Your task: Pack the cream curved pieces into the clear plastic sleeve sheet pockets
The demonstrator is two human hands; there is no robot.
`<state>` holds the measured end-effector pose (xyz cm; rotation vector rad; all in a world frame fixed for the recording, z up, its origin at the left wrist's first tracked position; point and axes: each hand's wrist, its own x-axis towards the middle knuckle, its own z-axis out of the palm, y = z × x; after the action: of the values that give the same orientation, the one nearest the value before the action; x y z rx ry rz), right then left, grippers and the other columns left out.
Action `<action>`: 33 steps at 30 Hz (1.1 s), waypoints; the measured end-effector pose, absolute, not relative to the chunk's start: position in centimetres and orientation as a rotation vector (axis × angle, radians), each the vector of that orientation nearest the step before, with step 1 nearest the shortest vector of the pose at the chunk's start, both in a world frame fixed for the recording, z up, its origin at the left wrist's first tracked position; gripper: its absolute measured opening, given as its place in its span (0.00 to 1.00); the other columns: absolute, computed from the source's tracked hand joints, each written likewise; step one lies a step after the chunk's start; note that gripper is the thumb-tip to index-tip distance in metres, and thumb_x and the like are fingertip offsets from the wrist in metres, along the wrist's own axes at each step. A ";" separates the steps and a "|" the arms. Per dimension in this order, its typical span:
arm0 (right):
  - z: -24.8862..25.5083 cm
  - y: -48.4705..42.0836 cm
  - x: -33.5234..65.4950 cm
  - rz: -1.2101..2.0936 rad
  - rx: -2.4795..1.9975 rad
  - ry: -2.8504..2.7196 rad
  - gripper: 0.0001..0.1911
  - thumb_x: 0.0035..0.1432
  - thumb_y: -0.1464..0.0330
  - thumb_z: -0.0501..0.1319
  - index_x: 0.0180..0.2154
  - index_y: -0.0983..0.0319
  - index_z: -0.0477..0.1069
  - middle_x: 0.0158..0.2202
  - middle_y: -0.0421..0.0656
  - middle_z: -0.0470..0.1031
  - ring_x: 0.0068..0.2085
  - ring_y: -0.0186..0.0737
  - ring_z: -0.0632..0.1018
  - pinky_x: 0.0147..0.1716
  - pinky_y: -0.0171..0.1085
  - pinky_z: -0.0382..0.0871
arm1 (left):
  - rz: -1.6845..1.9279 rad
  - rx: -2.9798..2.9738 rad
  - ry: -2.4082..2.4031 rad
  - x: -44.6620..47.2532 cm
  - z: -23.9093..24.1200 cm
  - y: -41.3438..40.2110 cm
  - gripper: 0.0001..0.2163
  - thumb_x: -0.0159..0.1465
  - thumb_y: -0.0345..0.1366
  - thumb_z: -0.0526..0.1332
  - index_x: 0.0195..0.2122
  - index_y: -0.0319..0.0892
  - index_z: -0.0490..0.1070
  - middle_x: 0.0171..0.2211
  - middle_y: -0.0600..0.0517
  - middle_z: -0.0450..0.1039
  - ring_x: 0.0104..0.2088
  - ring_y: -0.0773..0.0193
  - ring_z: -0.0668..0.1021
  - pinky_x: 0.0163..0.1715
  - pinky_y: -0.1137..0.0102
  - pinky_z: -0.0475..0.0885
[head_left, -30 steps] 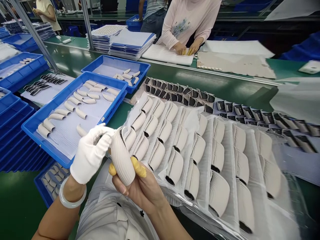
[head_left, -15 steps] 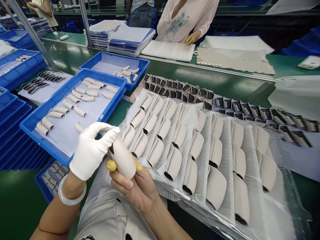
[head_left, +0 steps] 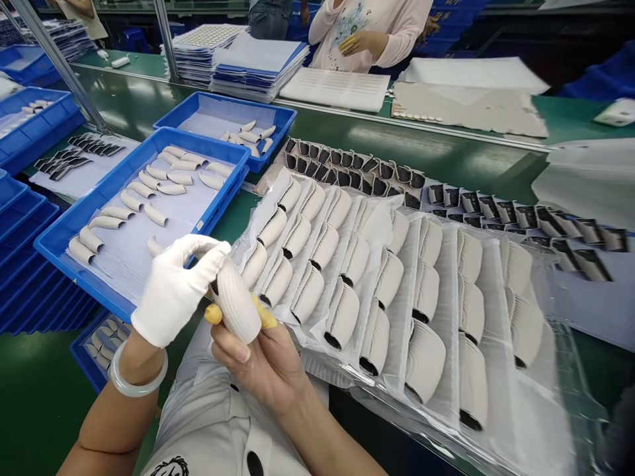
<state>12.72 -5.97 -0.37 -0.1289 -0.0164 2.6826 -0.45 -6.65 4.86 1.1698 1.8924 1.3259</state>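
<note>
A ribbed cream-coloured curved shell piece [head_left: 239, 305] with a dark inside is held between both hands above my lap. My left hand [head_left: 169, 291], in a white glove, pinches its upper end between thumb and fingers. Around its lower end curl the fingers of my right hand [head_left: 270, 363], which wears yellow finger cots. To the right, a clear plastic tray [head_left: 516, 423] lined with white sheet strips holds rows of similar cream pieces. More of them, narrower, lie scattered in the blue tray [head_left: 124, 301] on the left.
Behind stand a second blue tray [head_left: 173, 106] and rows of dark-lined pieces [head_left: 347, 162]. Stacked blue trays [head_left: 30, 264] fill the left edge. A metal post [head_left: 64, 66] rises at the upper left. Across the bench is a co-worker [head_left: 362, 39] with paper stacks [head_left: 258, 66] beside.
Both hands keep their hold on the piece, with only a slight shift left and up in the view. The co-worker's yellow-tipped hand has lifted from the white sheet to chest height.
</note>
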 end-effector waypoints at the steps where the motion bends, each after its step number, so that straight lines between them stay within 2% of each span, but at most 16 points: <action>1: -0.4 -6.0 12.7 2.661 -0.176 -0.057 0.14 0.58 0.62 0.63 0.39 0.67 0.74 0.34 0.44 0.78 0.20 0.26 0.65 0.22 0.30 0.57 | 1.336 1.167 1.840 -0.6 4.8 -6.7 0.11 0.59 0.45 0.64 0.36 0.43 0.77 0.36 0.53 0.78 0.39 0.64 0.77 0.40 0.73 0.72; 3: -0.6 -6.1 12.8 2.601 -0.283 -0.149 0.17 0.57 0.57 0.64 0.37 0.65 0.74 0.33 0.44 0.77 0.21 0.28 0.67 0.23 0.32 0.57 | 1.376 1.152 1.714 -0.8 4.5 -6.7 0.10 0.60 0.42 0.64 0.38 0.43 0.77 0.39 0.53 0.79 0.42 0.63 0.78 0.43 0.73 0.72; 7: -0.5 -6.1 13.0 2.464 -0.398 -0.360 0.17 0.55 0.55 0.65 0.35 0.64 0.73 0.33 0.44 0.75 0.21 0.30 0.69 0.22 0.33 0.55 | 1.488 1.114 1.593 -0.9 3.7 -6.7 0.08 0.60 0.38 0.65 0.39 0.42 0.78 0.40 0.51 0.79 0.43 0.62 0.78 0.45 0.72 0.74; 12: 0.0 -6.1 12.9 2.372 -0.494 -0.488 0.18 0.54 0.55 0.66 0.34 0.64 0.73 0.31 0.43 0.73 0.21 0.30 0.69 0.21 0.33 0.58 | 1.440 1.193 1.652 -0.8 3.6 -6.8 0.12 0.59 0.41 0.65 0.42 0.43 0.77 0.44 0.49 0.78 0.46 0.59 0.78 0.48 0.68 0.73; 15: 0.1 -5.9 12.9 2.324 -0.540 -0.509 0.18 0.53 0.54 0.66 0.32 0.63 0.72 0.25 0.40 0.70 0.22 0.31 0.68 0.22 0.32 0.60 | 1.222 1.388 1.720 -0.8 3.9 -7.1 0.26 0.52 0.42 0.70 0.53 0.45 0.71 0.54 0.48 0.72 0.55 0.52 0.72 0.55 0.63 0.69; 17: 0.0 -5.8 13.0 2.297 -0.583 -0.505 0.18 0.52 0.54 0.67 0.32 0.63 0.73 0.25 0.41 0.71 0.23 0.31 0.67 0.22 0.32 0.60 | 1.067 1.499 1.708 -0.9 4.1 -7.2 0.41 0.45 0.41 0.74 0.61 0.47 0.63 0.60 0.48 0.64 0.61 0.49 0.66 0.58 0.60 0.66; 19: 0.0 -5.7 13.1 2.288 -0.606 -0.503 0.18 0.52 0.54 0.67 0.31 0.64 0.74 0.27 0.42 0.72 0.23 0.31 0.67 0.22 0.32 0.61 | 1.020 1.544 1.672 -1.0 4.1 -7.2 0.47 0.42 0.39 0.76 0.63 0.49 0.58 0.63 0.48 0.60 0.63 0.49 0.63 0.60 0.61 0.63; 21: 0.1 -5.6 13.2 2.294 -0.581 -0.514 0.18 0.53 0.54 0.66 0.31 0.64 0.74 0.25 0.40 0.70 0.22 0.31 0.67 0.23 0.33 0.60 | 1.123 1.507 1.649 -0.9 3.9 -7.1 0.38 0.47 0.40 0.74 0.60 0.48 0.64 0.60 0.49 0.65 0.61 0.52 0.66 0.59 0.63 0.64; 23: 0.2 -5.7 13.2 2.335 -0.515 -0.514 0.18 0.55 0.55 0.65 0.31 0.64 0.75 0.26 0.41 0.71 0.22 0.31 0.67 0.21 0.33 0.58 | 1.305 1.389 1.653 -0.9 3.7 -6.9 0.22 0.55 0.40 0.69 0.51 0.45 0.72 0.51 0.49 0.73 0.53 0.56 0.73 0.54 0.65 0.68; 25: 0.2 -5.8 13.1 2.431 -0.418 -0.460 0.18 0.57 0.55 0.63 0.33 0.65 0.76 0.28 0.43 0.74 0.21 0.31 0.67 0.20 0.32 0.55 | 1.447 1.257 1.681 -0.8 3.5 -6.6 0.12 0.58 0.41 0.66 0.42 0.42 0.76 0.42 0.49 0.77 0.44 0.60 0.77 0.46 0.69 0.72; 29: 0.2 -5.9 13.0 2.625 -0.257 -0.233 0.17 0.59 0.58 0.60 0.36 0.66 0.76 0.32 0.46 0.76 0.21 0.27 0.60 0.19 0.30 0.50 | 1.491 1.177 1.803 -0.5 3.6 -6.2 0.12 0.57 0.46 0.66 0.31 0.40 0.76 0.30 0.52 0.76 0.34 0.65 0.76 0.36 0.72 0.70; 33: 0.3 -5.8 12.9 2.700 -0.207 -0.077 0.11 0.58 0.66 0.60 0.38 0.68 0.75 0.32 0.45 0.74 0.21 0.26 0.55 0.18 0.28 0.49 | 1.421 1.152 1.946 -0.1 4.2 -5.9 0.14 0.57 0.48 0.65 0.26 0.41 0.73 0.25 0.55 0.72 0.28 0.67 0.73 0.31 0.73 0.68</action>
<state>12.86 -5.82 0.26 -0.2074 -0.0774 2.7005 -0.13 -5.87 4.24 1.1515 1.9458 1.4212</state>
